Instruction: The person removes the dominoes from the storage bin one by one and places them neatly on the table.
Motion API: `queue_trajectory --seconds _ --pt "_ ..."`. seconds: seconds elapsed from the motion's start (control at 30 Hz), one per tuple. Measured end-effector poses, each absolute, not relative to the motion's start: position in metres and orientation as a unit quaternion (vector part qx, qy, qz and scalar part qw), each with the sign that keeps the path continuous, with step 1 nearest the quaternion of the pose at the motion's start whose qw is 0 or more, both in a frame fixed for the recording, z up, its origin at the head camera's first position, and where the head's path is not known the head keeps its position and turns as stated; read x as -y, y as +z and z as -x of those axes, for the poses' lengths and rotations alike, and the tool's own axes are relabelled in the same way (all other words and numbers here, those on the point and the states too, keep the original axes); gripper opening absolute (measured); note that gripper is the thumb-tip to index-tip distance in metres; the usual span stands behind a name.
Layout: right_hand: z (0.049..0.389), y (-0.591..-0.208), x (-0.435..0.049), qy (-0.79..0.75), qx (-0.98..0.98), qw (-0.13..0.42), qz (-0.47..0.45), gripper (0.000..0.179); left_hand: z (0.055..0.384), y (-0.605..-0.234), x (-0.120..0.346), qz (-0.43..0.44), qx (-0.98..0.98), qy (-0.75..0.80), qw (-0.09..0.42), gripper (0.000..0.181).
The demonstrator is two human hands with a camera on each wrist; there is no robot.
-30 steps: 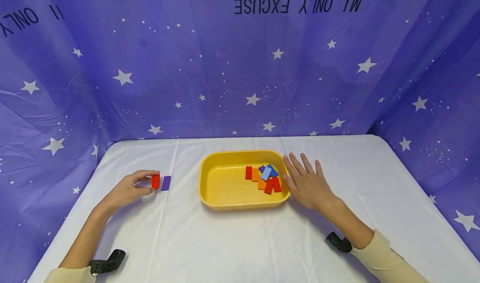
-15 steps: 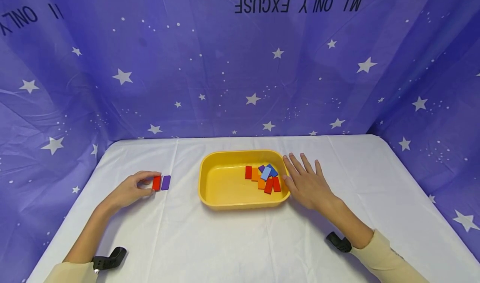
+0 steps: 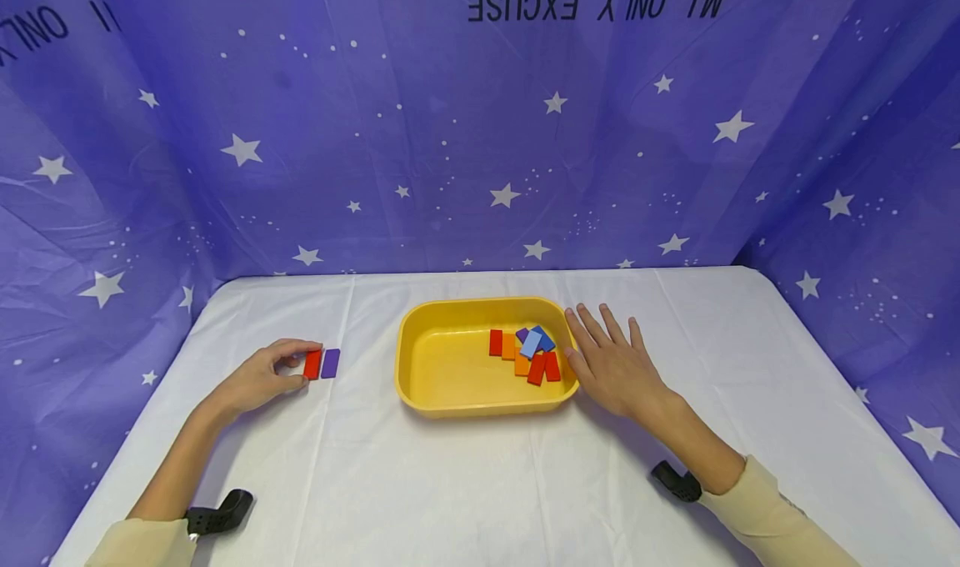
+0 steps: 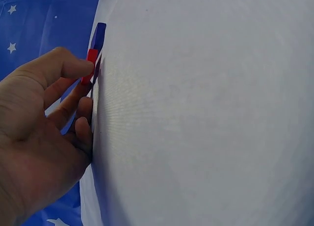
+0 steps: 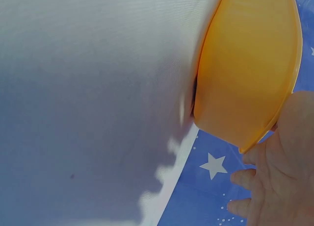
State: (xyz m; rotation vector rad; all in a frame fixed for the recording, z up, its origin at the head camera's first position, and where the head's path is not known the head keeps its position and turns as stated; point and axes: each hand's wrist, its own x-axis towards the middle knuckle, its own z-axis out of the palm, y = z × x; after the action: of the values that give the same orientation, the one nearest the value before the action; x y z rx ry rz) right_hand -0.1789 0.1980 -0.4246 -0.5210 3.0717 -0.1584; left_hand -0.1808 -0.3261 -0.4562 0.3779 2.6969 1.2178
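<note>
My left hand (image 3: 258, 377) pinches a small red domino-like block (image 3: 312, 365) by its two ends, between thumb and fingers. Right beside it on the white cloth lies a matching purple block (image 3: 330, 363), with a thin gap between the two. In the left wrist view the thumb covers part of the red block (image 4: 91, 57), and the purple block (image 4: 99, 36) sits just beyond. My right hand (image 3: 617, 368) is spread flat, palm down, at the right end of a yellow tray (image 3: 442, 398). Its thumb and index finger touch the tray's rim.
Several loose blocks in red, orange, blue and purple lie in the tray's right half, a light blue block (image 3: 531, 344) on top. The white cloth (image 3: 420, 492) covers the table. Behind and at both sides hangs a purple star-printed curtain (image 3: 450, 133).
My left hand has brought the red block down and slightly right, close beside the purple one. My right hand has stayed at the tray.
</note>
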Motion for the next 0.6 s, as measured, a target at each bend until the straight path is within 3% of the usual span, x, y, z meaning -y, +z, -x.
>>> queue_trajectory --seconds 0.6 --pt "0.1790 -0.4230 -0.1967 -0.056 -0.985 0.020 0.162 0.065 0.1821 -0.4546 0.3248 -0.118 -0.902 0.409 0.072 0.052"
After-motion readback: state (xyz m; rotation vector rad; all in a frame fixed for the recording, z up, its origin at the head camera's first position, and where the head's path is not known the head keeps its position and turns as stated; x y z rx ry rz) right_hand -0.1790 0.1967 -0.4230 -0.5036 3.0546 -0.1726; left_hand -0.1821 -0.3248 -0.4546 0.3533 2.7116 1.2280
